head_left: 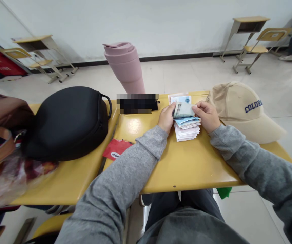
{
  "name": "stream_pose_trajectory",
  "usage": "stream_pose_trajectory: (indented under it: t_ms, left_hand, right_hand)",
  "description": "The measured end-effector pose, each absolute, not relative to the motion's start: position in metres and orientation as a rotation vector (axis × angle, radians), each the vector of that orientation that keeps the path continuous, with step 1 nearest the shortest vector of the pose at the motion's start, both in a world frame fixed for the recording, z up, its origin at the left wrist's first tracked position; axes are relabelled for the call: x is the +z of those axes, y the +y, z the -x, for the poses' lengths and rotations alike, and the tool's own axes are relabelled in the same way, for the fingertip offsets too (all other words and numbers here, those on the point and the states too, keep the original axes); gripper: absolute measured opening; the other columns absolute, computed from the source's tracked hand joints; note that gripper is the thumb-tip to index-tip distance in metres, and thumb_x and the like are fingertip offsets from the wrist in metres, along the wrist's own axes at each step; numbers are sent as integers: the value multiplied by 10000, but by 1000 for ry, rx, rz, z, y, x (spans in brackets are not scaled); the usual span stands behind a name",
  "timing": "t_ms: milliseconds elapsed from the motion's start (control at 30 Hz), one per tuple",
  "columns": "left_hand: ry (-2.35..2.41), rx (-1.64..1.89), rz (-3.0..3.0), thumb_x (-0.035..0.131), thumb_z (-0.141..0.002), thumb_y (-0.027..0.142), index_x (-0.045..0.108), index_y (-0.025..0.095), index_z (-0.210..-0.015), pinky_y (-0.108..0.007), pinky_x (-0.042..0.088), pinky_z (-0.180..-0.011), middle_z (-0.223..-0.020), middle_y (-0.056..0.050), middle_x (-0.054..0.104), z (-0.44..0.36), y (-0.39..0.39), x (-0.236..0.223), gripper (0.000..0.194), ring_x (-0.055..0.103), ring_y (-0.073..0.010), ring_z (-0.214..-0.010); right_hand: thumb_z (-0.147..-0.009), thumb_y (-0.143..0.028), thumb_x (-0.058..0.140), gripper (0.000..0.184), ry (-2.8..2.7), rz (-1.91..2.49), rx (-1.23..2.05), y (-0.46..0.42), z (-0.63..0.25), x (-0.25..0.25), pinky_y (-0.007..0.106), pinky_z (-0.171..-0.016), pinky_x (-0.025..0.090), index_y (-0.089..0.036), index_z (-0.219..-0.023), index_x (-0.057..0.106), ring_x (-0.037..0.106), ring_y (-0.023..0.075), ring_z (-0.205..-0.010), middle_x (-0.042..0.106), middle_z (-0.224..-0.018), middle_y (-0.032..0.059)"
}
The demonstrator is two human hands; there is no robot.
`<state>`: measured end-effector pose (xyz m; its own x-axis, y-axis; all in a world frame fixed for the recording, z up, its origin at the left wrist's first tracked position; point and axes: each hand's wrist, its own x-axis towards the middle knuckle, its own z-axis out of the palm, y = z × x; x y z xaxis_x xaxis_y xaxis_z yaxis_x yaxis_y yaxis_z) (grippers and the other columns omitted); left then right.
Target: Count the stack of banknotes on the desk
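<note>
Between my two hands is a pale grey-green printed paper slip [183, 110] that looks like a banknote. My left hand [165, 117] grips its left edge, the thumb on top. At the other end my right hand [207, 114] pinches the right edge between thumb and fingers. Just below lies a fanned stack of blue and white paper slips [187, 131], its near ends overlapping in steps. Beyond my hands, flat on the yellow desk [186, 166], are a blue-and-white printed slip [181, 99] and a pinkish one partly under it. The small print is too fine to read.
A beige cap [239, 101] sits right of my right hand. A dark phone [138, 104], partly pixelated, and a pink tumbler [127, 66] stand at the back. Leftward are a red packet [116, 148], a black case [66, 123] and a brown bag [3, 115].
</note>
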<state>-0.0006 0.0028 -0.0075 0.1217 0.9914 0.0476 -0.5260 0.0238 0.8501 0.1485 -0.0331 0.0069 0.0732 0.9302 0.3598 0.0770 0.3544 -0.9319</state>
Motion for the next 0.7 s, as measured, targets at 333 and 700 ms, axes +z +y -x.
stream_pose_trajectory:
  t_ms: [333,700]
  left_hand:
    - [718,1333,-863,655,-691,422,646,152,-742,-322,455,-830,-793,-39,697,1,3,-7,275,638,-192,-881]
    - [776,1345,-920,651,-709,383,623,147,-693,-278,454,-724,-661,1,639,1,-3,-2,238,603,-143,-711]
  right_hand:
    - [-696,-534,648,374,-1317,1038,886,-33,-147,7,239,-427,272,-215,-652,458,343,85,-444,397,-497,-57]
    - [-701,-512,659,351,-1305,996,902,-33,-148,7,238,-427,284,-209,-672,485,362,82,-445,412,-507,-57]
